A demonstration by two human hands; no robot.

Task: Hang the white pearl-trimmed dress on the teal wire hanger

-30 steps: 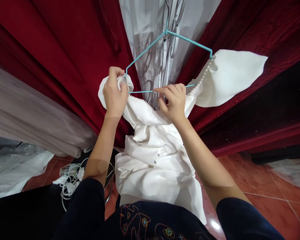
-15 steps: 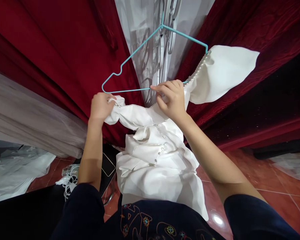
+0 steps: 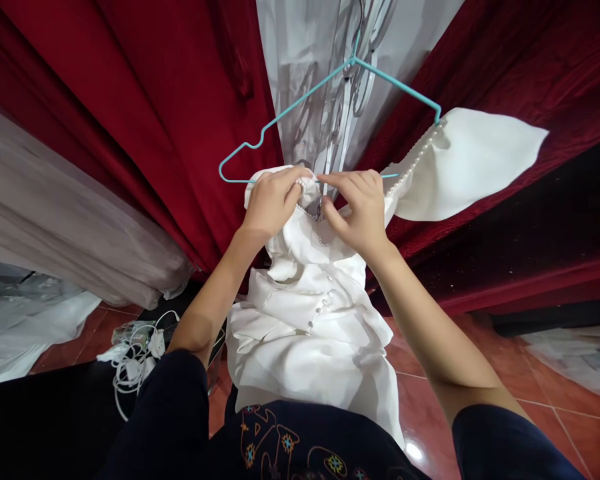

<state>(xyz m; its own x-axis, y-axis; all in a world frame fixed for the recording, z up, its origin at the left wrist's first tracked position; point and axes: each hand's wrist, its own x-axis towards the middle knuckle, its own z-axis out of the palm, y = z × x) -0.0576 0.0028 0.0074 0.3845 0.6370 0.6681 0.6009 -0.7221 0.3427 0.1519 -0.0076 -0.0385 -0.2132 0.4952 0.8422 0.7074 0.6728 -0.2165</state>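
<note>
A white dress [image 3: 305,313] with pearl-beaded edging and a row of small buttons hangs down in front of me. Its right shoulder ruffle [image 3: 475,167] sits on the right end of a thin turquoise hanger [image 3: 300,101]. My left hand [image 3: 273,203] is closed on the dress's other beaded, gathered shoulder, bunched against the hanger's lower bar. Close beside it, my right hand [image 3: 361,208] curls its fingers over that bar, index finger pointing at the bunched cloth and thumb below. The left shoulder end of the hanger is bare.
Dark red curtains [image 3: 180,120] hang on both sides, with a white metal frame [image 3: 336,133] between them. At lower left, white cables [image 3: 133,370] lie on a black surface [image 3: 55,413]. Pale fabric [image 3: 70,220] hangs at left, above a red tiled floor [image 3: 480,360].
My left hand has moved right and up with the beaded shoulder, from below the hanger's left end to beside my right hand. The whole view has shifted slightly.
</note>
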